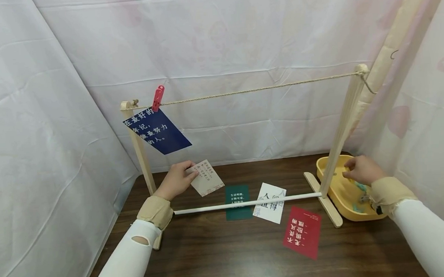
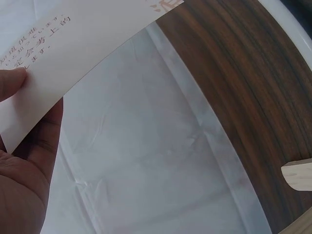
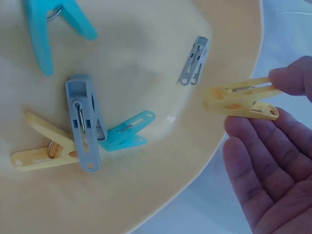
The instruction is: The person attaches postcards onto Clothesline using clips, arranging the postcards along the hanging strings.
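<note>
My left hand [image 1: 177, 180] pinches a pale card [image 1: 206, 179] with reddish writing between thumb and fingers, held up near the rack's left post. In the left wrist view the thumb lies on the card's [image 2: 73, 53] printed face. Over the yellow basin [image 1: 348, 215], my right hand [image 1: 364, 170] grips a yellow clothespin [image 3: 243, 97] by its handle ends, thumb on one side and fingertips on the other. Above the left hand, a dark blue card [image 1: 159, 131] hangs tilted from the rope [image 1: 261, 88], held by a red clothespin [image 1: 158, 98].
Blue-green clothespins [image 3: 129, 131], grey ones [image 3: 83, 122] and another yellow one lie in the basin. On the table [image 1: 232, 255] are a green card [image 1: 238, 215], a white card [image 1: 265, 211] and a red card [image 1: 302, 232]. A white rod [image 1: 210, 208] joins the rack's wooden posts [image 1: 342, 132].
</note>
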Tool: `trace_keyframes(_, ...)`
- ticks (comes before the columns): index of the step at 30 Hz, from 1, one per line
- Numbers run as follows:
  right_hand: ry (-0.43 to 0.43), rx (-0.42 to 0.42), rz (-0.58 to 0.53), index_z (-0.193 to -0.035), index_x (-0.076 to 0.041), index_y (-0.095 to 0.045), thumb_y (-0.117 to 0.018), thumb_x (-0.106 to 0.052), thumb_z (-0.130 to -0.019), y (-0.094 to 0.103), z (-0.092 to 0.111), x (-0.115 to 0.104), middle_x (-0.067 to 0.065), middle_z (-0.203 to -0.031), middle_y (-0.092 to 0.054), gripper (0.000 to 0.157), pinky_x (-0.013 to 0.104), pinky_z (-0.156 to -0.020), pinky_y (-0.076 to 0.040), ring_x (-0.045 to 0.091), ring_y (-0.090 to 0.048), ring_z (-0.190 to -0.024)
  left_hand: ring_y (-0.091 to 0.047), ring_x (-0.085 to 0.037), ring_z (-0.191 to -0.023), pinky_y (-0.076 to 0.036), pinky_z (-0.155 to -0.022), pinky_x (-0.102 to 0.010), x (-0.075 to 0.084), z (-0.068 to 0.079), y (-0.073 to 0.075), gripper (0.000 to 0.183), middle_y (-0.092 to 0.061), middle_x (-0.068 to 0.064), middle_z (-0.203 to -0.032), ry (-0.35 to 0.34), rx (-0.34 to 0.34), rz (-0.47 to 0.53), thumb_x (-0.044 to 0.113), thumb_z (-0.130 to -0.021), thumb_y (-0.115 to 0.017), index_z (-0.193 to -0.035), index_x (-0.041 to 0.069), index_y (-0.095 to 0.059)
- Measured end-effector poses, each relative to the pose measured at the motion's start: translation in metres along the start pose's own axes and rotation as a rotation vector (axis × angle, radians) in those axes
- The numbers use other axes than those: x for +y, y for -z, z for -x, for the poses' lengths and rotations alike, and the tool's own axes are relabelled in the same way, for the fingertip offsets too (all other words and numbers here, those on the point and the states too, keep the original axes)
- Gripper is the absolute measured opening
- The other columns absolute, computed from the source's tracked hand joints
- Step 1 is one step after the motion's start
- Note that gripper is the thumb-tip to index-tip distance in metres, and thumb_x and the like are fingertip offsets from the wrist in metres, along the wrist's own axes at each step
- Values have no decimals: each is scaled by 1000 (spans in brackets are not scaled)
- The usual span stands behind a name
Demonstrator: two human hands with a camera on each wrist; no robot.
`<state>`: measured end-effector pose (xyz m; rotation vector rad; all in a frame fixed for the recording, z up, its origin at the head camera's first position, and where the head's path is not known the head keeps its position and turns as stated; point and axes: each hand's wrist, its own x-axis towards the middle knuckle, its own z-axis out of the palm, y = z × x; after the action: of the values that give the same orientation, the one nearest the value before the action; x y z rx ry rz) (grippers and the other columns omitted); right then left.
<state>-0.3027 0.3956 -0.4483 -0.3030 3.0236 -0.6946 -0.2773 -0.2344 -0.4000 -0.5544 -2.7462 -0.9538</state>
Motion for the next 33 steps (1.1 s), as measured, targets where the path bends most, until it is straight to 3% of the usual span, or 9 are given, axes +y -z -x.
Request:
trace_keyframes(5,-1,69,-31,-128,19,-65,-79,-18,-95,3,4,-1,34,-107,-73,51,57,-81,-59,47,-71,-97,-76,-23,-90,-58,-80,-41,1,1,3,9,-81,-15,-105,1,-8,6,11,-104,-72,-109,4,-75)
trace_keyframes(18,13,185,-108,-125,17,-68,-79,-15,-98,9,20,-22,28,-103,-75,43,27,-66,-55,27,-72,-84,-78,-23,-94,-58,-79,-40,11,5,10,14,-81,-15,-110,-7,-17,10,14,-109,-67,-113,4,-74)
trace_keyframes(25,22,218,-117,-126,16,-68,-79,-16,-99,9,25,-28,30,-106,-76,42,24,-66,-54,30,-73,-88,-78,-25,-94,-58,-77,-38,19,6,11,16,-81,-15,-109,-4,-12,45,15,-110,-65,-115,3,-74)
trace_keyframes(33,46,290,-143,-122,15,-69,-80,-12,-99,13,31,-39,29,-101,-78,37,21,-62,-54,12,-71,-78,-77,-24,-93,-57,-75,-36,29,8,14,16,-80,-16,-110,-28,15,74,13,-109,-66,-114,2,-75)
